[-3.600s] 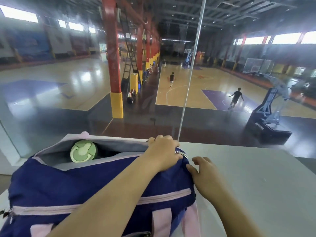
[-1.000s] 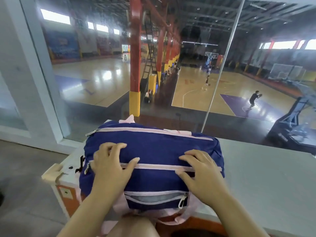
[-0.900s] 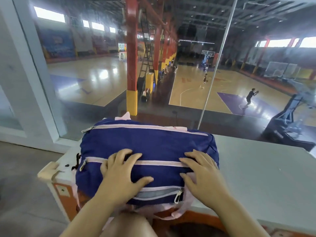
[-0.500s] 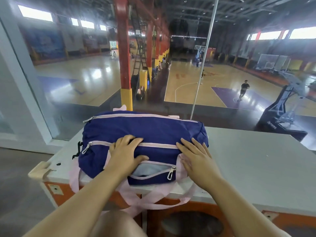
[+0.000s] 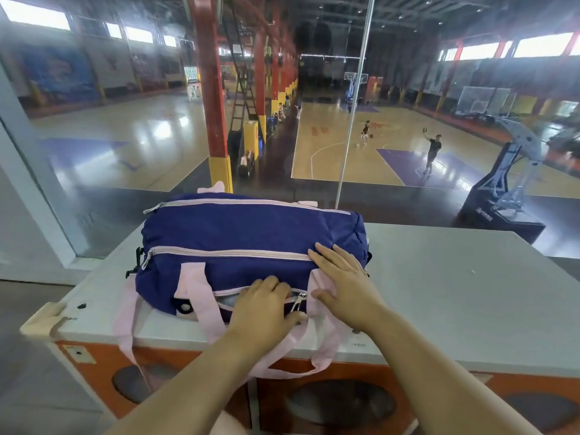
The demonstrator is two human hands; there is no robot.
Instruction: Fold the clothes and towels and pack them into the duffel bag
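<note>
Duffel bag [image 5: 248, 233] lying centre frame on worktop [image 5: 439, 293], main zips closed; packing looking done. Left hand [image 5: 266, 306] curling at front pocket zip [image 5: 296, 304]; right hand [image 5: 342, 277] resting flat, holding nothing.

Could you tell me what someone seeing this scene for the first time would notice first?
The eye lands on the navy duffel bag with pink trim, zipped along its top, lying at the near left end of the grey table. Both hands rest on its near side: the left hand over the small front pocket, the right hand flat at the bag's right end. Behind the glass, basketball courts spread out below.
</note>
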